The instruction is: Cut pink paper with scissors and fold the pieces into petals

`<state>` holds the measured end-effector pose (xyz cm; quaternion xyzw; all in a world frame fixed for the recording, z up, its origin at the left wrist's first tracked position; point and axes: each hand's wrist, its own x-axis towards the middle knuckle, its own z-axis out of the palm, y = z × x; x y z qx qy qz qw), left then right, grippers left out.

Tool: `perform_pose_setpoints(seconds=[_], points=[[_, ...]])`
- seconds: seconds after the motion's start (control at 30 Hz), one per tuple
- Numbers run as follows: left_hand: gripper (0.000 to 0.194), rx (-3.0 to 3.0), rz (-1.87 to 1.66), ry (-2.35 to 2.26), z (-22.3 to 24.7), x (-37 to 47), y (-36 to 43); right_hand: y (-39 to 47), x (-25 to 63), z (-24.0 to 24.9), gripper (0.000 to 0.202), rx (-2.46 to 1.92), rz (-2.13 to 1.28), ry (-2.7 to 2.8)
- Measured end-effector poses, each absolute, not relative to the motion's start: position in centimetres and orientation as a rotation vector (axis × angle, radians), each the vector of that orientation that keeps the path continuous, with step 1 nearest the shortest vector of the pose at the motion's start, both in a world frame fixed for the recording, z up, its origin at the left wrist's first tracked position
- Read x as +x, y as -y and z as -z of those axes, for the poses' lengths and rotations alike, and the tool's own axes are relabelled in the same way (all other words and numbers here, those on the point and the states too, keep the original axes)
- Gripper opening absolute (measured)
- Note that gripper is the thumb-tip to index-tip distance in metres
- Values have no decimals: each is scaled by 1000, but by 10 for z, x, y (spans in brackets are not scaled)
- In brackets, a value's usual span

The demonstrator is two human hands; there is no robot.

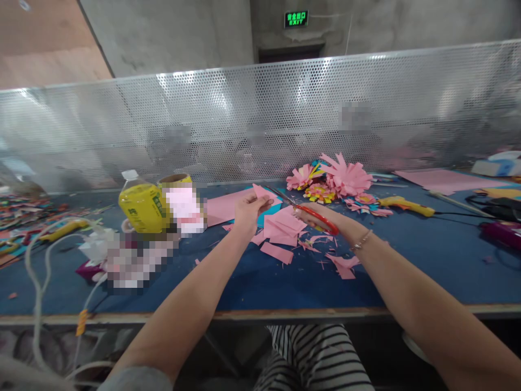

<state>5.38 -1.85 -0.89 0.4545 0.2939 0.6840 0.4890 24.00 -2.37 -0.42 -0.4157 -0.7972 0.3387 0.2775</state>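
Bare forearms [179, 309] reach in from the lower corners, above striped trousers [321, 353] and the edge of a blue-topped table [244, 296]. At their far ends the hands are apart but near each other. The left hand [247, 210] is closed, fingertips pinching a small pointed piece of pink paper [261, 191]; the right hand [312, 213] is clamped around the red handles of the scissors [331, 227]. The scissors' long axis slants from the right hand up and leftward, blades toward the far side of the held piece; whether they touch it, I cannot tell. The piece lies left of the right hand, above the left fingertips, its tip pointing away and slightly left. Just below the blades are loose pink pieces [280, 231], with paper flowers [350, 182] farther right. On the wall, a green sign [296, 19] reads "EXIT" beneath the characters 安全出口. A bottle [142, 206] at left has a yellow label with dark characters too blurred to read; the carton-like roll beside it [175, 179] is partly pixelated.
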Motion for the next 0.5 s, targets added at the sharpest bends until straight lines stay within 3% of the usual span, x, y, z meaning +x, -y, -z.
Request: perform_pose_setpoints(seconds=[0.5], points=[[12, 1120, -1579, -724, 8, 59, 24, 35, 236, -1, 32, -1025, -743, 2284]])
